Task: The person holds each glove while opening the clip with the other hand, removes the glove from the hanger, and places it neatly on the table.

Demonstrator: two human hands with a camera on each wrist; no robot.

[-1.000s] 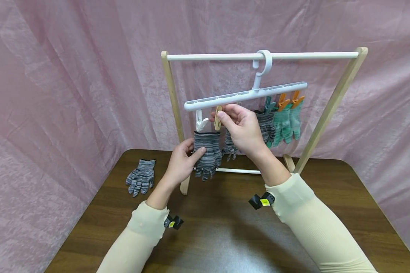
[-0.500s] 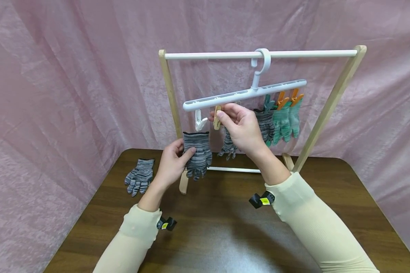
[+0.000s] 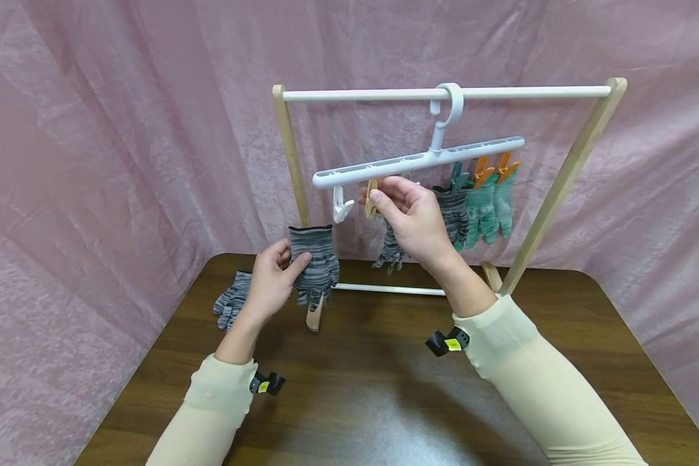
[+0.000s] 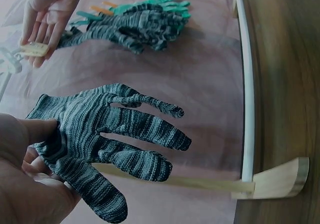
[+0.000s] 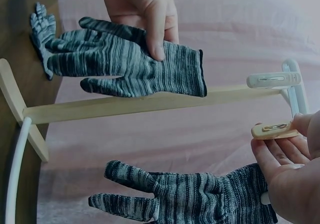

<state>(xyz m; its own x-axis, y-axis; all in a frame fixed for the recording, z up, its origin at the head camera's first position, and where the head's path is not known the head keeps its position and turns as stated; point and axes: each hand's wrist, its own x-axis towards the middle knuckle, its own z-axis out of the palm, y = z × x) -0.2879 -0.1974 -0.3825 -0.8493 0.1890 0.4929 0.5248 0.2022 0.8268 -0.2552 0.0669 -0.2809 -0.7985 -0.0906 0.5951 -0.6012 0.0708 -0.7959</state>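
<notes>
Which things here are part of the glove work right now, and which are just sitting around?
In hand:
left hand holding the grey striped glove
right hand pinching the beige clip
white clip hanger

Lying about:
spare grey glove on the table
white clip, empty
gloves already clipped up
drying rack

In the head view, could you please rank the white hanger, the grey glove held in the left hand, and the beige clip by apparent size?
1. white hanger
2. grey glove held in the left hand
3. beige clip, pinched by the right hand
</notes>
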